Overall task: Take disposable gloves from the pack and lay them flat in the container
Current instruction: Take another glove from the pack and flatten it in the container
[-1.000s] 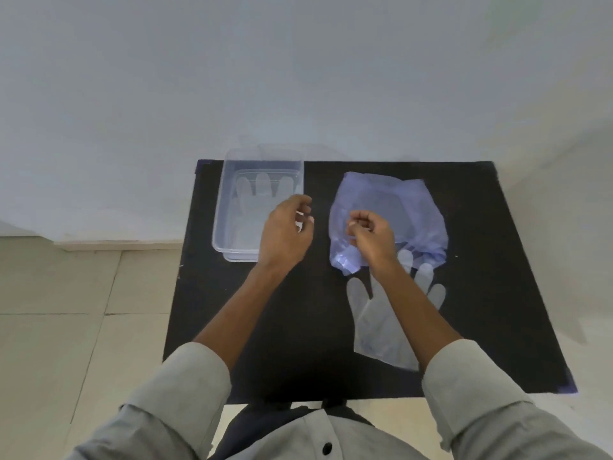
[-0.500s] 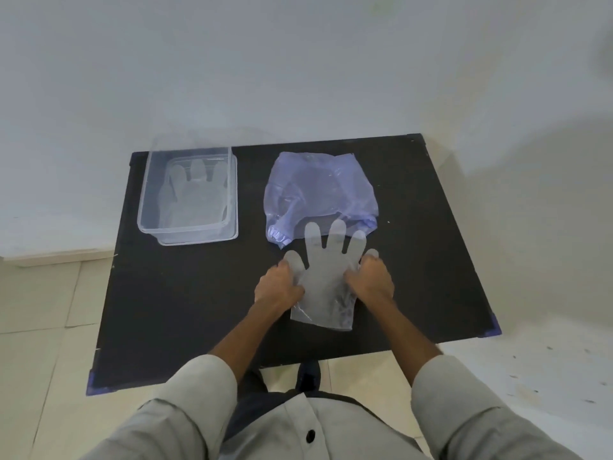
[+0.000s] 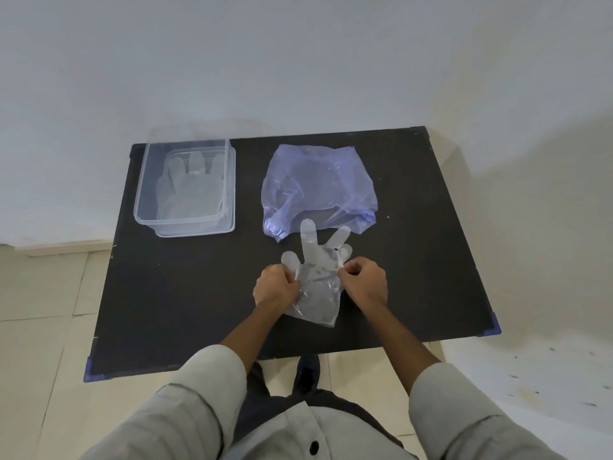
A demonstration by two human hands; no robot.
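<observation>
Head view: left hand [image 3: 277, 287] and right hand [image 3: 363, 283] pinch clear thin plastic glove [image 3: 316, 283] at its sides, near surface [image 3: 199, 293] front edge. Step: pickup. Next: carry to clear rectangular plastic container [image 3: 185, 220] at back-left corner, lay flat.

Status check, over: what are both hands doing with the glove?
Left hand and right hand pinching glove at its sides. Container already holds a glove. Pack beyond, nothing between glove and container.

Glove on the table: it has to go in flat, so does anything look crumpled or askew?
Yes. The glove is bunched where the left hand and right hand pinch its sides, and its fingers splay unevenly.
</observation>
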